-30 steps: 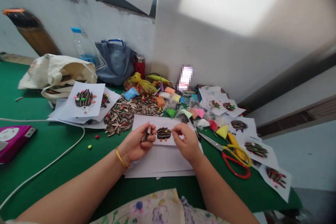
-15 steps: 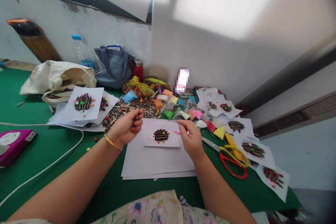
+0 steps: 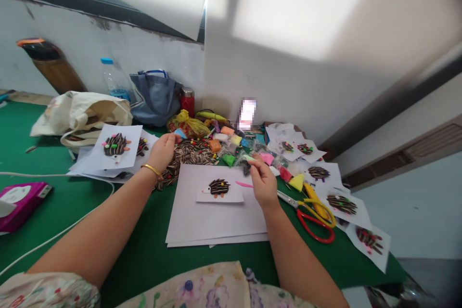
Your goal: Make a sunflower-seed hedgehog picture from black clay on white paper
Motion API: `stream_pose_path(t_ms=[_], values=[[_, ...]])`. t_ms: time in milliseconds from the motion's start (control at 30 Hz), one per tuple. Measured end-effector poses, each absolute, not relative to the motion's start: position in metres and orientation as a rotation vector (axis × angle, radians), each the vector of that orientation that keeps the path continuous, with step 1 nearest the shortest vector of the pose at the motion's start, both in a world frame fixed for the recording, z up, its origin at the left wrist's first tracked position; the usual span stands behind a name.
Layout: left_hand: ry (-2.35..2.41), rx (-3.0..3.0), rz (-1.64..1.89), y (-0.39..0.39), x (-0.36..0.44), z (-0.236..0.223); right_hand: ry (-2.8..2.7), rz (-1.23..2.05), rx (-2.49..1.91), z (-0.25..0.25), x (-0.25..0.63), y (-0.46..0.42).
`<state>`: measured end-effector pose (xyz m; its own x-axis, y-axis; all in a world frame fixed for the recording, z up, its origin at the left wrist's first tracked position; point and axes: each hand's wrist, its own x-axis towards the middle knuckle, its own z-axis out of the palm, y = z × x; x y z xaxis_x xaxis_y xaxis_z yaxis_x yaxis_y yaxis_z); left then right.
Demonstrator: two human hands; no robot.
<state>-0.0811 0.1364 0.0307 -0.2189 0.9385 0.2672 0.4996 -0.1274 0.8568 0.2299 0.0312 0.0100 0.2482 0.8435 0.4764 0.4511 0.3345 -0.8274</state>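
My left hand (image 3: 163, 151) reaches over the pile of striped sunflower seeds (image 3: 193, 153), fingers closed at a blue clay packet (image 3: 179, 133) that they partly cover. A small dark packet (image 3: 246, 168), seemingly black clay, sits at the fingers of my right hand (image 3: 264, 180). The same hand holds a thin pink modelling tool (image 3: 244, 184), its tip pointing left. Between the hands lies a white card (image 3: 234, 195) on larger white sheets (image 3: 216, 224). It bears a hedgehog (image 3: 219, 187) with seed spines, a pale face, orange feet and a yellow dot.
Colourful clay packets (image 3: 267, 158) lie behind the sheets. Scissors (image 3: 306, 207) with red and yellow handles are at right, beside several seed-hedgehog cards (image 3: 344, 203). More cards (image 3: 117, 147), a cloth bag (image 3: 79, 110) and a purple box (image 3: 23, 204) are at left. A phone (image 3: 247, 113) leans at the wall.
My left hand has moved left and away from me to the blue packet. The dark item it held is out of it, and a dark packet now shows at my right hand. The view shifted slightly.
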Motion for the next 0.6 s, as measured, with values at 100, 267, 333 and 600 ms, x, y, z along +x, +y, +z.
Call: stream_pose_path(t_ms=[100,267,333,600], values=[[1.854,1.635,1.307,0.134,-0.082,0.031,-1.350,0.433,-1.277,0.009,0.232,0.032],[1.880,1.572,1.285,0.122,-0.078,0.031,-1.271,0.477,-1.247,0.005,0.238,0.036],[1.873,1.540,1.258,0.116,-0.073,0.031,-1.233,0.476,-1.247,0.005,0.241,0.038],[1.537,1.430,1.269,0.084,-0.037,0.031,-1.147,0.399,-1.297,0.013,0.255,0.042]])
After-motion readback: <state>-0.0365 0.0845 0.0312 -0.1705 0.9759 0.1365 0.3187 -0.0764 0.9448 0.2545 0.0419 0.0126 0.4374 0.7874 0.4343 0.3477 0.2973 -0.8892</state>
